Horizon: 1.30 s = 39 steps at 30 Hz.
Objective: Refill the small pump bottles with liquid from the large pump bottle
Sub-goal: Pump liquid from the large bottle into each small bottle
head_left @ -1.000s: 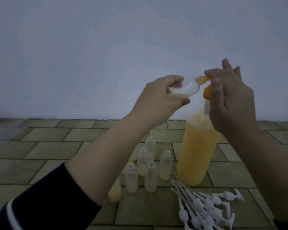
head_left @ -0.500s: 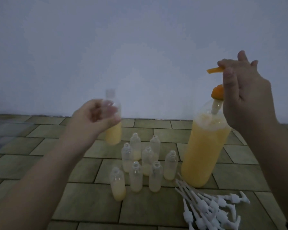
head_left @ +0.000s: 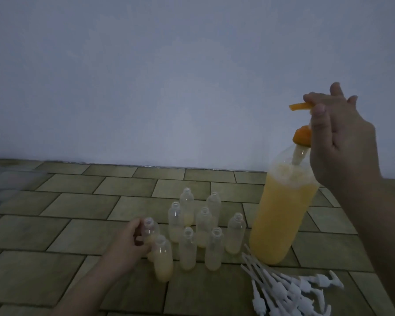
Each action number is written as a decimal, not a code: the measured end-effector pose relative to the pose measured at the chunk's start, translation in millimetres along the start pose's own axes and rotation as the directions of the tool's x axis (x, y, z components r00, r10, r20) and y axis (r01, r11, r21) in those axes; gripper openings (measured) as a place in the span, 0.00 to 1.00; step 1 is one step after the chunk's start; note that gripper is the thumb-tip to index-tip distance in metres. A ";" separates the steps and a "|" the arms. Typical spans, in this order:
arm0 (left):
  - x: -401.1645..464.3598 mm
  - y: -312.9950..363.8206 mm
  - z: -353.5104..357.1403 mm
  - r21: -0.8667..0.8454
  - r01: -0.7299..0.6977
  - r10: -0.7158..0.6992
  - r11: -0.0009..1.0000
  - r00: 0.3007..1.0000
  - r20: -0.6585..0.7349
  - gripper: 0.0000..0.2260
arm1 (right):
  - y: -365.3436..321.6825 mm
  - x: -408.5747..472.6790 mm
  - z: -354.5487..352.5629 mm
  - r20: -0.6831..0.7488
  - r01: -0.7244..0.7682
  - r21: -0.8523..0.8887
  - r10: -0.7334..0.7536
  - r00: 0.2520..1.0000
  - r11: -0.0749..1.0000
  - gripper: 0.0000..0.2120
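The large pump bottle (head_left: 281, 215), full of orange liquid, stands on the tiled floor at the right. My right hand (head_left: 342, 142) holds its orange pump head (head_left: 299, 106) from above, with the nozzle pointing left. My left hand (head_left: 128, 242) grips a filled small bottle (head_left: 149, 226) low at the left edge of the cluster, at floor level. Beside it stands another filled small bottle (head_left: 162, 258). Several uncapped small bottles (head_left: 203, 226), some with a little yellowish liquid at the bottom, stand grouped between my hands.
A heap of white pump tops (head_left: 290, 290) lies on the floor in front of the large bottle. A plain wall (head_left: 169, 76) rises behind the tiled floor (head_left: 55, 224). My forearms cross the lower left and right of the view.
My left hand has carried the filled small bottle from the pump nozzle down and left to the floor beside the cluster. My right hand stays on the pump head.
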State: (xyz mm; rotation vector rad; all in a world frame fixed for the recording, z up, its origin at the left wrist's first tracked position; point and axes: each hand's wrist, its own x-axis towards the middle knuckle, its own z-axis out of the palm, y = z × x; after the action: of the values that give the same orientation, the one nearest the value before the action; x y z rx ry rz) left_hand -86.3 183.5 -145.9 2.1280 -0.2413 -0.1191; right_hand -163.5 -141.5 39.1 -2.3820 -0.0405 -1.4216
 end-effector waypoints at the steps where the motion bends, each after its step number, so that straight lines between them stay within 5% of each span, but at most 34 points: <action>1: 2.0 -1.1 -0.3 0.008 -0.003 0.003 1.000 1.000 0.000 0.18 | 0.0 -0.3 0.2 -0.002 -0.003 0.003 0.003 1.000 1.000 0.23; 5: 1.5 1.6 -3.7 -0.010 -0.007 0.007 1.000 0.999 0.041 0.18 | 1.2 0.7 0.1 0.001 -0.011 0.001 0.011 1.000 1.000 0.22; 8: -0.6 5.3 -22.9 0.005 0.013 -0.014 1.000 0.972 0.235 0.27 | 1.7 1.3 -0.3 0.003 -0.010 0.005 0.010 1.000 1.000 0.22; 13: 29.4 33.6 -44.0 -0.072 -0.010 0.004 0.997 0.996 -0.086 0.20 | 2.0 1.3 0.7 -0.001 -0.016 0.004 0.016 1.000 1.000 0.22; 18: 61.7 82.2 -13.2 0.536 0.050 -0.209 0.842 0.948 0.239 0.34 | 1.5 1.0 0.6 0.001 -0.017 0.000 0.017 1.000 1.000 0.22; 23: 73.1 85.5 6.3 0.626 0.012 -0.232 0.780 0.934 0.271 0.27 | 4.3 2.8 -0.8 0.008 -0.007 0.010 0.007 1.000 1.000 0.22; 27: 72.1 79.1 12.9 0.552 0.021 -0.190 0.834 0.950 0.250 0.14 | 5.7 3.7 -0.4 0.003 0.002 -0.002 -0.002 1.000 1.000 0.23; 32: 65.6 79.3 -3.2 0.440 0.013 -0.097 0.898 0.981 0.169 0.12 | 4.0 2.9 0.8 -0.007 -0.014 0.004 0.014 1.000 1.000 0.23; 36: 46.0 106.5 -44.4 0.060 -0.076 0.073 0.995 0.996 0.047 0.15 | 3.8 3.0 -0.1 -0.001 -0.003 -0.041 0.003 1.000 0.999 0.23; 39: 29.0 151.5 -49.8 -0.279 -0.282 0.271 0.918 0.959 -0.079 0.17 | 4.9 3.7 1.4 0.015 0.011 -0.055 -0.010 1.000 0.998 0.26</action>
State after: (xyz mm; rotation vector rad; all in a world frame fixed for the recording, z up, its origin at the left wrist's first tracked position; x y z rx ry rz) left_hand -68.1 138.8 8.9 1.7841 -0.4710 0.0515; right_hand -159.4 -146.1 40.2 -2.4404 -0.0175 -1.4277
